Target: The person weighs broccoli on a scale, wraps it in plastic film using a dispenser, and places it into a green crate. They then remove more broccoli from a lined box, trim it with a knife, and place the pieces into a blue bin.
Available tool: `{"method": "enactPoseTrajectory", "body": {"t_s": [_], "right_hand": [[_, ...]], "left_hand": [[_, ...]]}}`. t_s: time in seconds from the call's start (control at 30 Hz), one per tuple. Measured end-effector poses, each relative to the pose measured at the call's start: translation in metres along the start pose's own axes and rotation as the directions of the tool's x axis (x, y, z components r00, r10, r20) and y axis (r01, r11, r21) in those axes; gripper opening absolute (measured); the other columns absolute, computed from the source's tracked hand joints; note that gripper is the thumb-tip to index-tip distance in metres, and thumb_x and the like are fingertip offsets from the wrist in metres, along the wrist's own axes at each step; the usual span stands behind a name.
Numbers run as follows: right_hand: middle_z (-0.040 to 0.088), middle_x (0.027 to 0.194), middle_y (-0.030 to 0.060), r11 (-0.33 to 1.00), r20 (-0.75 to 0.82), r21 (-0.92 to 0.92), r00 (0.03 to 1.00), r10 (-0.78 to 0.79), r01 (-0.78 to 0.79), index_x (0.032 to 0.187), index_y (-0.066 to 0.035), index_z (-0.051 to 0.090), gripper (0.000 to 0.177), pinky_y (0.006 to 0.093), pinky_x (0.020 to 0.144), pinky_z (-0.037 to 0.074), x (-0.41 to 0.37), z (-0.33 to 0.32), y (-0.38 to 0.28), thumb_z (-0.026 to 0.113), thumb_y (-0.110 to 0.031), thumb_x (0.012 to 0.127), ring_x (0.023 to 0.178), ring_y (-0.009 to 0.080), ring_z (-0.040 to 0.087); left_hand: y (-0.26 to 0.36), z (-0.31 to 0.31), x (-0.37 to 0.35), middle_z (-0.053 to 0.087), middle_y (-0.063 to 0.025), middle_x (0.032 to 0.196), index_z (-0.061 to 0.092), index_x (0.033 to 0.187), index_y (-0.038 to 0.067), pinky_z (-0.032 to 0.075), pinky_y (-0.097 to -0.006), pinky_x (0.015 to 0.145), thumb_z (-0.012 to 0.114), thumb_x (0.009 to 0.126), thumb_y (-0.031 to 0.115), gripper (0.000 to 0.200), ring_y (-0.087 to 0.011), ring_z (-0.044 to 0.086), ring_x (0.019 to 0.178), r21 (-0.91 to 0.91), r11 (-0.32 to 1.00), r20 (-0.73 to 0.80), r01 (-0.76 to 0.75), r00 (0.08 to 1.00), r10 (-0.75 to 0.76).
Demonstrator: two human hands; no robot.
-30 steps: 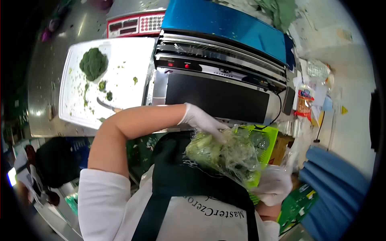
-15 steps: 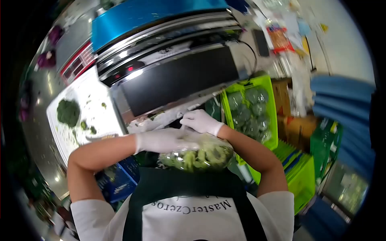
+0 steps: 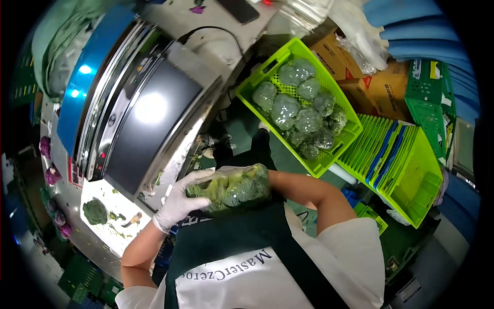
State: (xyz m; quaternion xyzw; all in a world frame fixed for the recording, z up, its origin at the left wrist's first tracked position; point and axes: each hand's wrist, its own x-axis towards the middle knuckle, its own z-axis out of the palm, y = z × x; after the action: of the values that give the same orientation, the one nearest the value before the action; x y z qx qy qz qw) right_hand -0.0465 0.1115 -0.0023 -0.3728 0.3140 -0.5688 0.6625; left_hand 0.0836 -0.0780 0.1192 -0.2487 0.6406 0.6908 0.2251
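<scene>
Broccoli in clear plastic wrap [image 3: 231,189] is held in front of my apron, its cut stems turned up. My left hand [image 3: 180,203], in a white glove, closes around the left end of the bundle, with the thumb along its near side. My right forearm [image 3: 309,188] reaches to the bundle's right end, but the hand and its fingers are hidden behind it. To the left stands a machine with a dark flat plate [image 3: 152,110] and a blue top part [image 3: 92,74].
A green crate [image 3: 247,95] of film-wrapped broccoli heads [image 3: 284,110] stands ahead on the right. Beyond it are cardboard boxes [image 3: 378,92] and a green crate of upright panels [image 3: 424,175]. A white board [image 3: 116,239] at left bears an unwrapped broccoli head [image 3: 95,211] and scraps.
My view has turned right, away from the machine and towards the crate. The broccoli bundle has come away from the machine's front edge, and its wrap now looks tighter.
</scene>
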Motion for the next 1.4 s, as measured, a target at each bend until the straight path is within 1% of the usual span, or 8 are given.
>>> {"method": "enactPoseTrajectory", "body": {"t_s": [0.17,0.2,0.33,0.5,0.73,0.97,1.17,1.4], "right_hand": [[0.059,0.131,0.0086,0.424,-0.061,0.898,0.918,0.392,-0.121,0.136,-0.003,0.051,0.044,0.0292,0.098,0.049,-0.075,-0.059,0.051,0.060,-0.014,0.095,0.117,0.0142,0.057],[0.061,0.127,0.0104,0.600,-0.138,0.796,0.944,0.300,-0.074,0.132,-0.004,0.054,0.038,0.0306,0.099,0.048,-0.084,-0.078,0.064,0.056,-0.023,0.099,0.120,0.0166,0.056],[0.054,0.139,0.0134,0.305,-0.574,0.813,0.770,0.278,0.496,0.143,-0.006,0.042,0.048,0.0425,0.108,0.043,-0.185,-0.138,0.095,0.041,-0.033,0.104,0.122,0.0267,0.056],[0.041,0.151,0.0089,0.569,-0.763,0.645,0.470,0.444,0.510,0.152,-0.016,0.030,0.079,0.0531,0.115,0.025,-0.239,-0.193,0.051,0.039,-0.070,0.094,0.139,0.0309,0.037],[0.042,0.147,0.0111,0.653,-0.902,0.411,0.180,0.393,0.636,0.148,-0.001,0.032,0.070,0.0473,0.106,0.040,-0.202,-0.294,0.119,0.051,-0.048,0.099,0.132,0.0277,0.042],[0.057,0.130,0.0179,0.976,-0.953,0.215,-0.211,0.218,0.037,0.136,0.003,0.049,0.044,0.0315,0.088,0.052,-0.195,-0.290,0.145,0.055,-0.021,0.099,0.112,0.0227,0.059],[0.037,0.149,0.0277,0.949,-0.974,0.211,-0.134,0.184,-0.236,0.145,0.008,0.033,0.080,0.0385,0.113,0.031,-0.183,-0.332,0.147,0.051,-0.053,0.096,0.136,0.0368,0.041],[0.054,0.125,0.0378,0.734,-0.949,0.232,0.019,0.316,-0.638,0.140,0.010,0.038,0.092,0.0445,0.102,0.040,-0.207,-0.322,0.146,0.047,-0.067,0.091,0.119,0.0476,0.053]], "left_hand": [[0.010,0.046,0.089,0.059,-0.0104,0.132,0.057,0.134,0.002,0.043,-0.0346,0.105,0.069,0.082,0.023,0.057,-0.0204,0.054,0.121,-0.186,0.980,0.079,0.074,0.995,-0.060],[0.009,0.057,0.110,0.060,-0.0123,0.129,0.056,0.132,-0.001,0.041,-0.0339,0.106,0.069,0.081,0.053,0.075,-0.0214,0.055,0.120,-0.112,0.990,0.088,0.089,0.993,-0.079],[0.002,0.096,0.213,0.062,-0.0130,0.126,0.056,0.134,0.000,0.042,-0.0348,0.105,0.065,0.088,0.048,0.067,-0.0221,0.057,0.117,-0.062,0.981,0.154,0.184,0.973,-0.173],[-0.008,0.111,0.366,0.068,-0.0082,0.105,0.065,0.114,0.001,0.053,-0.0253,0.069,0.064,0.094,0.032,0.036,-0.0119,0.066,0.077,-0.230,0.892,0.173,0.390,0.918,-0.357],[-0.051,0.117,0.531,0.056,-0.0108,0.135,0.052,0.139,0.005,0.036,-0.0370,0.108,0.056,0.094,0.055,0.067,-0.0234,0.051,0.125,-0.381,0.908,-0.288,0.172,0.911,-0.294],[-0.132,0.119,0.490,0.039,-0.0211,0.151,0.041,0.145,0.000,0.023,-0.0368,0.118,0.059,0.094,0.050,0.074,-0.0308,0.033,0.143,0.230,0.971,-0.304,0.069,0.953,0.004],[-0.134,0.108,0.488,0.034,-0.0208,0.152,0.031,0.150,0.003,0.028,-0.0440,0.116,0.076,0.074,0.058,0.104,-0.0386,0.030,0.140,0.843,0.536,-0.075,-0.041,0.978,0.192],[-0.114,0.123,0.462,0.046,-0.0169,0.134,0.048,0.137,0.005,0.039,-0.0456,0.105,0.079,0.071,0.054,0.088,-0.0369,0.044,0.125,0.853,0.486,-0.222,0.188,0.975,0.012]]}}
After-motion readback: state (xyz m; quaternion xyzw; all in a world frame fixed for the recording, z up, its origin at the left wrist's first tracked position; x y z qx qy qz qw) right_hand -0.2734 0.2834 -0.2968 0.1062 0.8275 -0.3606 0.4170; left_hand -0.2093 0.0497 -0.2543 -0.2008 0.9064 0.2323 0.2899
